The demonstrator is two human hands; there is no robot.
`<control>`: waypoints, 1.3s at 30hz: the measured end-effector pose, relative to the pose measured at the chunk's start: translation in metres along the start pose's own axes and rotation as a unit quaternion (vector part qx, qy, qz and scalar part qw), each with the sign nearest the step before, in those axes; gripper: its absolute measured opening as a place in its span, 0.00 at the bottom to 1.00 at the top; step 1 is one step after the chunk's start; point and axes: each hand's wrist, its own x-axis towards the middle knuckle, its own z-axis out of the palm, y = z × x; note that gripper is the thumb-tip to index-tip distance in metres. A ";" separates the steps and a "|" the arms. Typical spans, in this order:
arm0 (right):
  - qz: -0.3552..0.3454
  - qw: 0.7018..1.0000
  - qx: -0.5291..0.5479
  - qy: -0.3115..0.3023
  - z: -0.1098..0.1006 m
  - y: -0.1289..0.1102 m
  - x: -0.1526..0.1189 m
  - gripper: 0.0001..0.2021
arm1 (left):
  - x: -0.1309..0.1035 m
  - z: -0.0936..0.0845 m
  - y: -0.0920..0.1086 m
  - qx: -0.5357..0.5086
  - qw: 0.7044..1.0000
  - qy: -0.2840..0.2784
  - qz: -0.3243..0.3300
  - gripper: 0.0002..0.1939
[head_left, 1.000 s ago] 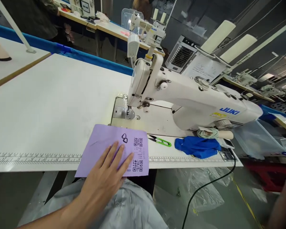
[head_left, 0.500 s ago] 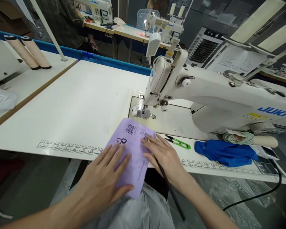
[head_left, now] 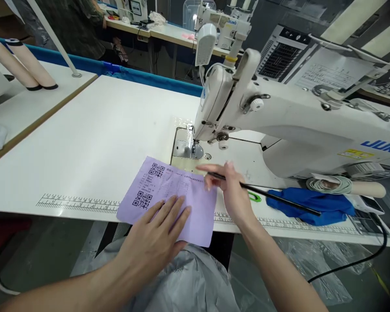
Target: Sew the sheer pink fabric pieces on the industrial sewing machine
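Note:
A purple paper sheet (head_left: 195,216) with printed text and QR codes lies at the table's front edge, its lower part overhanging. My left hand (head_left: 159,225) rests flat on it, fingers stretched out. Just above the sheet's right side, my right hand (head_left: 232,190) is closed around a long, thin black pen (head_left: 279,199). One pen end points left over the paper, while the other reaches over a blue cloth (head_left: 312,206). Green thread snips (head_left: 255,197) lie partly hidden behind my right hand.
A white JUKI sewing machine (head_left: 299,112) stands behind the paper, its needle plate (head_left: 183,148) just beyond the sheet. A ruler scale (head_left: 78,203) runs along the table's front edge. Pale thread cones (head_left: 29,65) stand at left. A person (head_left: 65,26) is at the back.
The purple sheet now lies opened out wider, with its QR codes at the left. My right hand has lifted off it, and the pen has swung round to point right. The view has shifted slightly.

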 end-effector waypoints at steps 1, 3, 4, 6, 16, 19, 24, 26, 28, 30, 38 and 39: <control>0.015 1.000 -0.012 -0.009 -0.003 0.005 -0.007 0.28 | 0.001 0.000 0.000 -0.001 1.000 -0.002 -0.007 0.27; 0.028 0.998 -0.045 -0.035 -0.005 0.014 -0.018 0.23 | 0.003 -0.001 0.002 -0.003 1.000 -0.010 -0.017 0.27; 0.032 0.997 -0.053 -0.038 -0.005 0.017 -0.022 0.20 | 0.004 0.000 0.003 -0.005 1.000 -0.010 -0.017 0.26; 0.046 0.998 -0.041 -0.029 -0.003 0.021 -0.026 0.15 | 0.005 0.003 0.005 -0.010 1.000 -0.006 -0.009 0.26; 0.080 0.996 -0.025 -0.004 0.027 0.013 -0.010 0.10 | -0.012 0.009 0.018 -0.060 0.996 0.058 -0.037 0.24; 0.090 0.995 -0.040 0.033 0.030 0.019 -0.014 0.12 | -0.012 0.006 0.015 -0.071 0.994 0.070 -0.037 0.24; 0.051 0.990 -0.092 0.092 0.028 0.025 -0.021 0.18 | -0.013 0.014 0.013 -0.084 0.993 0.086 -0.020 0.25; 0.040 0.988 -0.120 0.093 0.027 0.025 -0.022 0.20 | -0.013 0.016 0.013 -0.094 0.991 0.093 -0.034 0.25; 0.034 0.987 -0.138 0.080 0.027 0.026 -0.023 0.21 | -0.012 0.016 0.013 -0.090 0.991 0.092 -0.031 0.24; 0.031 0.986 -0.147 0.069 0.026 0.027 -0.023 0.21 | -0.011 0.014 0.012 -0.082 0.992 0.089 -0.021 0.24; 0.004 0.985 -0.166 0.048 0.025 0.029 -0.023 0.20 | -0.010 0.016 0.017 -0.106 0.989 0.089 -0.048 0.24; 0.001 0.984 -0.172 0.046 0.025 0.029 -0.023 0.19 | -0.011 0.017 0.019 -0.111 0.988 0.091 -0.053 0.24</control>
